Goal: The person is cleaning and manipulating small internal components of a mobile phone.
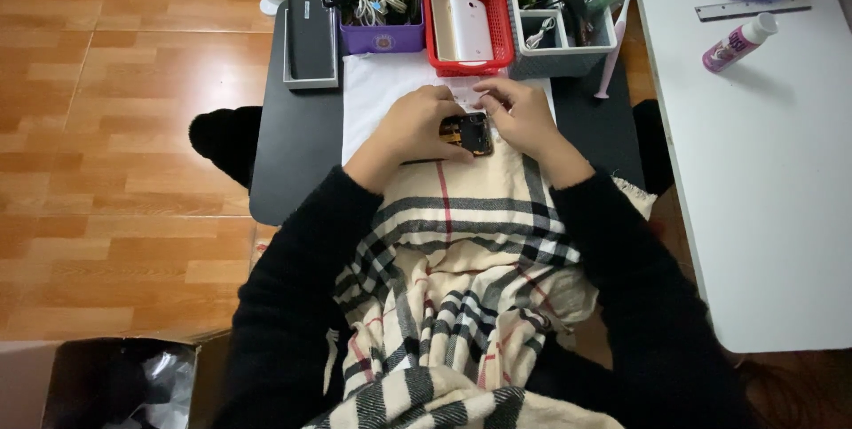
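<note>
Both my hands rest on a white cloth (pixel 373 96) spread over a small dark table (pixel 288 154). My left hand (pixel 415 127) holds a small opened phone-like device (pixel 469 133) with dark and yellow parts showing. My right hand (pixel 517 114) touches the device's right side with fingers bent; whether it holds a tool is hidden. A cream plaid scarf (pixel 448 287) lies over my lap up to the table edge, and black sleeves cover my arms.
At the table's far edge stand a purple bin of cables (pixel 382 36), a red basket (pixel 499 12) with two phones, a grey organizer (pixel 559 56) with tools, and a dark box (pixel 311 30). A white table (pixel 772 172) on the right carries a bottle and ruler.
</note>
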